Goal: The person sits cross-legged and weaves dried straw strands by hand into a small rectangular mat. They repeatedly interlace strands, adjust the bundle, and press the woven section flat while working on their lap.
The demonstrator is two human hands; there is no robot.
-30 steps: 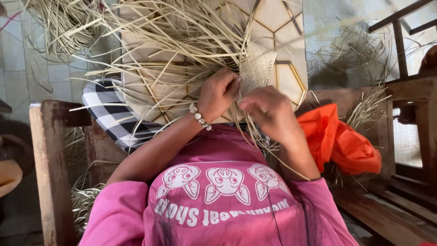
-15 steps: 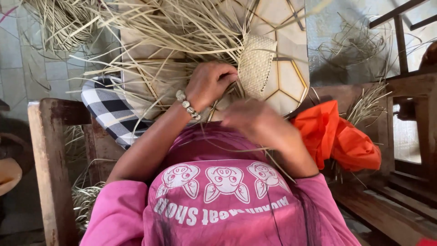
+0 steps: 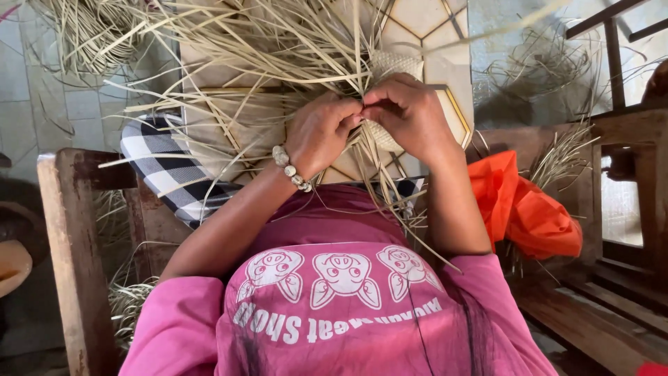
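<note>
Since half a second ago: right hand risen from low over the lap to meet the left hand, fingertips of both now pinched together on one strand at the edge of the weave. Judged from that: a fresh strand just taken up and being tucked or tightened into the woven part.

Around, largest first: wooden bench framing the seat at left and right. Tiled floor beyond, far side, patterned with hexagons. Great spray of loose straw fanning far and left from the hands, pale, dry, flat-bladed, ends free. Orange cloth bunched at right, near the right forearm. Checked cloth at left, under the straw. Weave itself small, pale, tight-plaited, rounded, lying just beyond and under the right hand, mostly hidden by fingers. Bead bracelet on the left wrist.

Both hands closed in a pinch on the strand, knuckles up, touching each other above the lap.
</note>
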